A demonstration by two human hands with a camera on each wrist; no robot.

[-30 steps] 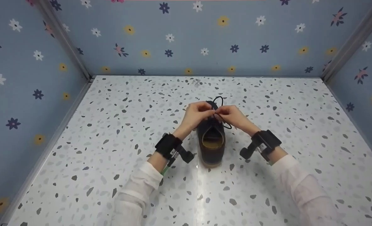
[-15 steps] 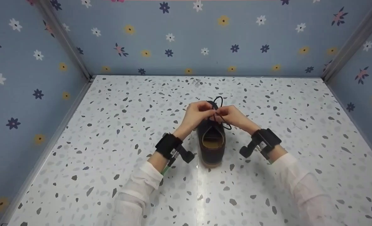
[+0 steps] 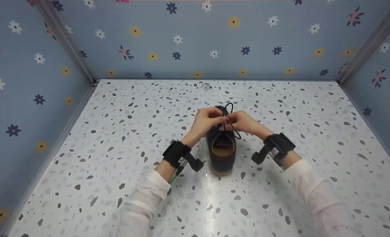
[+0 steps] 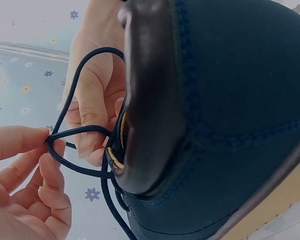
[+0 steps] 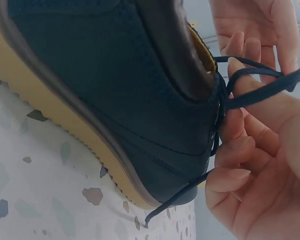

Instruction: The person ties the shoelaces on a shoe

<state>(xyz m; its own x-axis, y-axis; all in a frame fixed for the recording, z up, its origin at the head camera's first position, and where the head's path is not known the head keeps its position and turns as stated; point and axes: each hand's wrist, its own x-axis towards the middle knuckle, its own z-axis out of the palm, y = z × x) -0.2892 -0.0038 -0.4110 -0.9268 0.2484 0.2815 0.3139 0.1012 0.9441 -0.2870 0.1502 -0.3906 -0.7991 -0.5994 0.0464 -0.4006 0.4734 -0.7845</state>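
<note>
A person's left hand [image 3: 204, 119] pinches a dark lace [image 4: 90, 128] between thumb and forefinger over the shoe [image 3: 223, 165], upright on a speckled table [image 3: 116, 164]. The right hand's [image 3: 246, 122] fingers curl around there too, their hold impossible to tell. A loose pinch could let the lace slip; uneven pulling might tilt the shoe.

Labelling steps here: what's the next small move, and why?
Probably have the right hand ease some lace through the open loop while the left hand holds its pinch. In the left wrist view, that pinch sits where strands meet, the loop runs slack toward the shoe, and right-hand fingers show just behind it.
</note>
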